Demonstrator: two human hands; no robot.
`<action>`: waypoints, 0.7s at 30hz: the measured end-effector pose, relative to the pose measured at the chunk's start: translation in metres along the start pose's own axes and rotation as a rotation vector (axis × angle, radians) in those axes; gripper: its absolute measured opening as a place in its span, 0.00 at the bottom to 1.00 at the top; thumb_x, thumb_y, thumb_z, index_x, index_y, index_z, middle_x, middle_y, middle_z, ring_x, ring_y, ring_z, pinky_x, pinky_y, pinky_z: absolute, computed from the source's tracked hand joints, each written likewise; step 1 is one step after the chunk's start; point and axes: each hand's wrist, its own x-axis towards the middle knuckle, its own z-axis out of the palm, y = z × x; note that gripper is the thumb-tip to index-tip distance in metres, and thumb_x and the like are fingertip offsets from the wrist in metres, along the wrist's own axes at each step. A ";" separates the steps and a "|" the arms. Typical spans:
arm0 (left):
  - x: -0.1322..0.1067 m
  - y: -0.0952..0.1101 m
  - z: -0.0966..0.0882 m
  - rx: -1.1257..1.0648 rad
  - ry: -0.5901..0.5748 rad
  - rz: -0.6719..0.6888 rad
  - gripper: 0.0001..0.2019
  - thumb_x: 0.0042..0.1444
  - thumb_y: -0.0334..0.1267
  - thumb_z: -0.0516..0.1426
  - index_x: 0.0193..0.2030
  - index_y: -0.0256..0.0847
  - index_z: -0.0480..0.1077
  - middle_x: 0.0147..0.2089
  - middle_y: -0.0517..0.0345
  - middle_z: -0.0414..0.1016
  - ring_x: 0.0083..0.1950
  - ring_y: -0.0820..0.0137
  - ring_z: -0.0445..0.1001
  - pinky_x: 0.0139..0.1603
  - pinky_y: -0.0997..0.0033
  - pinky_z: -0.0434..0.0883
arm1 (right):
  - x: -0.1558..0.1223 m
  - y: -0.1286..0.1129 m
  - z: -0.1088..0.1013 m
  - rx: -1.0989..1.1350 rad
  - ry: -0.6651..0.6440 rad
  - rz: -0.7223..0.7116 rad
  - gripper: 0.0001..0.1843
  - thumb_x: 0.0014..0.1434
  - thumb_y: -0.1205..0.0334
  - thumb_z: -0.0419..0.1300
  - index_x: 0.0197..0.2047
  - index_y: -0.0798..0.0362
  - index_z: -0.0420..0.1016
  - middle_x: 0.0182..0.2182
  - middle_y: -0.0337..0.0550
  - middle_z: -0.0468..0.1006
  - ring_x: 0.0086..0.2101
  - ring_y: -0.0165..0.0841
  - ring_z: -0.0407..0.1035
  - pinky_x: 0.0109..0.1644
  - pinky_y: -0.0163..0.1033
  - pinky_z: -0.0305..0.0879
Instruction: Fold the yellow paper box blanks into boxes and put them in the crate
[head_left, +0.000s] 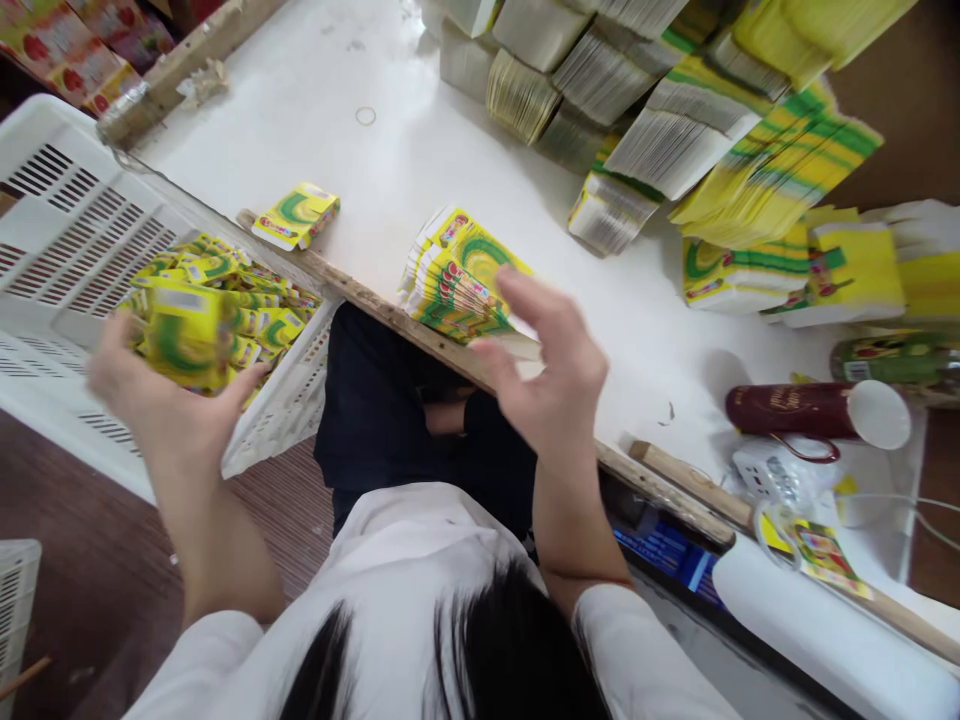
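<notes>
My left hand point(176, 415) is over the white plastic crate point(75, 215), thumb and fingers spread wide. A yellow-green small carton point(187, 335), smeared by motion, is between them, with a gap showing on the thumb side. Below it, many similar filled packs point(281, 330) lie heaped in the crate. My right hand point(551, 365) hovers at the table edge, its thumb and forefinger apart with nothing between them. Close to those fingertips, a fanned stack of flat yellow cartons point(461, 275) rests on the white table. One more yellow carton point(296, 215) lies near the edge to the left.
Bundles of flat cartons point(682, 125) are piled at the back right of the table point(360, 180). A dark red mug point(791, 410) lies on its side at the right, near a white power strip point(772, 470). A wooden strip point(375, 305) borders the front edge.
</notes>
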 end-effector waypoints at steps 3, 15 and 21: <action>0.009 -0.019 0.003 0.177 0.171 -0.003 0.67 0.22 0.46 0.78 0.71 0.30 0.52 0.72 0.34 0.55 0.73 0.38 0.52 0.73 0.39 0.45 | 0.025 0.023 -0.002 -0.270 -0.004 0.094 0.23 0.67 0.54 0.57 0.63 0.49 0.70 0.57 0.53 0.74 0.59 0.51 0.67 0.62 0.60 0.67; -0.026 0.032 0.057 -0.168 -0.434 0.160 0.22 0.56 0.46 0.64 0.56 0.45 0.72 0.57 0.52 0.77 0.59 0.59 0.75 0.61 0.54 0.72 | 0.016 0.037 0.009 -0.482 0.013 0.213 0.15 0.64 0.59 0.60 0.52 0.52 0.77 0.43 0.52 0.75 0.45 0.48 0.71 0.56 0.58 0.66; -0.032 0.048 0.063 -0.212 -0.510 0.149 0.21 0.59 0.45 0.62 0.57 0.43 0.71 0.56 0.52 0.78 0.57 0.61 0.77 0.61 0.56 0.73 | 0.014 0.037 0.009 -0.412 -0.014 0.248 0.12 0.65 0.60 0.59 0.51 0.51 0.75 0.42 0.51 0.76 0.43 0.46 0.71 0.53 0.54 0.68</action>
